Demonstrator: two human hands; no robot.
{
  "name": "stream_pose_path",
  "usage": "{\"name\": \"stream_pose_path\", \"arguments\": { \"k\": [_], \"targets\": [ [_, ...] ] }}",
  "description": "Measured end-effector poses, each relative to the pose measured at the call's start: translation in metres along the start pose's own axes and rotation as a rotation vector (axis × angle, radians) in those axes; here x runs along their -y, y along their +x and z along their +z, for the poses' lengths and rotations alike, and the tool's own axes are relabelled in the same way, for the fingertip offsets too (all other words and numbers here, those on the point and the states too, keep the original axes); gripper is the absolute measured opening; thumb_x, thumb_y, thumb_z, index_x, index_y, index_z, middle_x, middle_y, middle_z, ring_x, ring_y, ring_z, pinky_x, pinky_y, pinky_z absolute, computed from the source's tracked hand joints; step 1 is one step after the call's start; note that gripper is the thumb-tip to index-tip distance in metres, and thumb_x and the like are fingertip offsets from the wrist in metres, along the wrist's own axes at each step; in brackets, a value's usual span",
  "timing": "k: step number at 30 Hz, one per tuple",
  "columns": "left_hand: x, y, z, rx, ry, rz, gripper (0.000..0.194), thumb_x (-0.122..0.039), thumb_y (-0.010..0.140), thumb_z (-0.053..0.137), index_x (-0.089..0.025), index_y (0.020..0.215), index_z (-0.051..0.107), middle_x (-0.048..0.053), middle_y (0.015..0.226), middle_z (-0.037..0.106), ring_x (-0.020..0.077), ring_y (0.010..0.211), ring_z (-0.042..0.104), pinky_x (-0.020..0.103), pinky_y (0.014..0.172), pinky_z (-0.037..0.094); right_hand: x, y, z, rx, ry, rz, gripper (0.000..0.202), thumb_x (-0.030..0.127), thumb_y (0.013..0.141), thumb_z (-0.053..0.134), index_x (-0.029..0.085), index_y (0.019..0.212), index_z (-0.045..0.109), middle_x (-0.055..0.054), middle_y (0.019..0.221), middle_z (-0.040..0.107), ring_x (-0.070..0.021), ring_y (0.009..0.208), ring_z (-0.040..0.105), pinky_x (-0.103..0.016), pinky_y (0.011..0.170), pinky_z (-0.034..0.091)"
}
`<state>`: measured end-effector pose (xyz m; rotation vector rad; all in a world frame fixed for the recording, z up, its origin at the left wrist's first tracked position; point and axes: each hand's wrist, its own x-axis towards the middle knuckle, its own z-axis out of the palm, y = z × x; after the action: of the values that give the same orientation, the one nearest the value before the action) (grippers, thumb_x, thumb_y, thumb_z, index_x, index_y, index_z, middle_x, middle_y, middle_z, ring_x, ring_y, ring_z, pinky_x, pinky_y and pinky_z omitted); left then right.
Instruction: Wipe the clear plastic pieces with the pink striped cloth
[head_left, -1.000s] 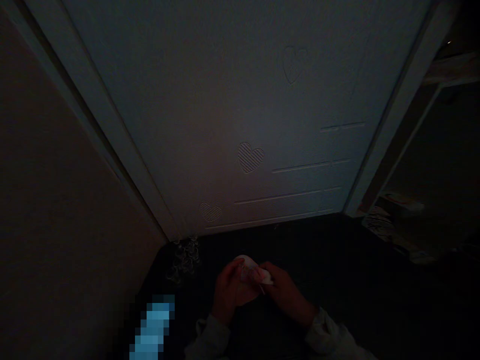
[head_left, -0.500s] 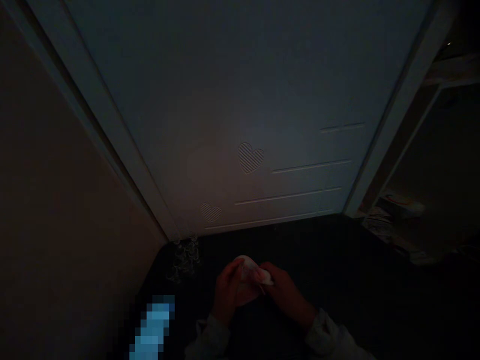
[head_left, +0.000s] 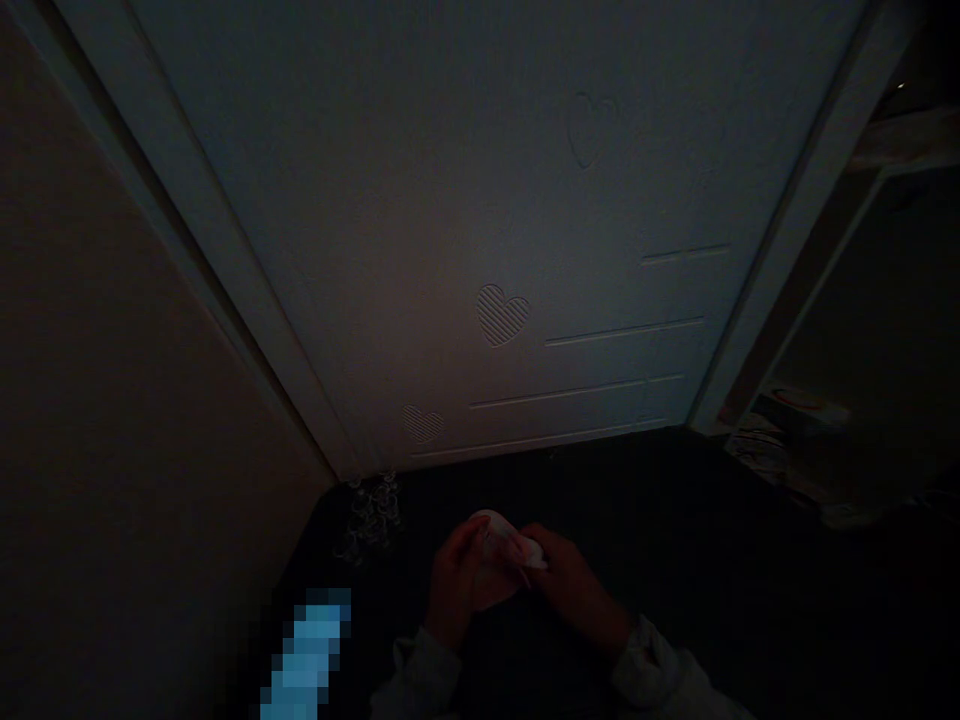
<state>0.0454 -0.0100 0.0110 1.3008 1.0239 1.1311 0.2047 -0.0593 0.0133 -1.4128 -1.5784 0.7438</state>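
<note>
In the dim light, a pale pinkish piece (head_left: pixel 499 590), thin and folded like cloth, hangs between my two hands over a dark surface. My left hand (head_left: pixel 456 575) pinches its upper left edge, the fingers bent over it. On the other side, my right hand (head_left: pixel 570 580) is closed round its whiter right end. What the piece is exactly I cannot make out in the dark. Left of my hands, several clear glass-like objects (head_left: pixel 371 515) with round rims stand close together near the white panel.
A white panel (head_left: pixel 420 200) with carved hearts and lines rises behind the dark surface (head_left: pixel 630 500). A brown wall (head_left: pixel 150 400) closes the left side. At lower left glows a blue pixelated patch (head_left: pixel 307 655). Dim shelves with pale items (head_left: pixel 810 405) stand at right.
</note>
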Motion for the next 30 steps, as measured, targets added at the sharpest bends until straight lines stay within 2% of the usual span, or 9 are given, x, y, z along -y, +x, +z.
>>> {"name": "stream_pose_path", "arguments": {
  "k": [9,20,30],
  "targets": [
    [0.001,0.0006,-0.0014,0.022,0.023,0.022,0.018,-0.029,0.088,0.061,-0.015,0.099,0.065,0.005,0.106,0.068,0.0214,0.099,0.064,0.046,0.091,0.047,0.0011,0.0001,0.0004,-0.003,-0.02,0.002,0.024,0.038,0.09,0.049,0.019,0.088,0.064,-0.006,0.083,0.069,-0.0206,0.076,0.062,-0.03,0.067,0.045],
    [0.0008,0.0006,-0.0009,0.003,0.004,-0.012,0.018,-0.03,0.088,0.061,-0.015,0.098,0.066,0.005,0.105,0.07,0.0208,0.097,0.065,0.045,0.09,0.048,-0.0045,0.0023,0.0033,-0.024,-0.076,0.032,0.031,0.042,0.09,0.048,0.019,0.073,0.06,-0.003,0.07,0.064,-0.0176,0.064,0.057,-0.026,0.058,0.04],
    [0.0034,0.0005,-0.0013,0.027,-0.013,0.024,0.02,-0.029,0.088,0.061,-0.016,0.102,0.065,0.006,0.108,0.069,0.0221,0.102,0.064,0.047,0.092,0.047,-0.0037,0.003,0.0035,-0.027,-0.009,0.031,0.03,0.04,0.091,0.045,0.017,0.086,0.063,-0.007,0.081,0.069,-0.0206,0.073,0.062,-0.029,0.064,0.045]
  ]
}}
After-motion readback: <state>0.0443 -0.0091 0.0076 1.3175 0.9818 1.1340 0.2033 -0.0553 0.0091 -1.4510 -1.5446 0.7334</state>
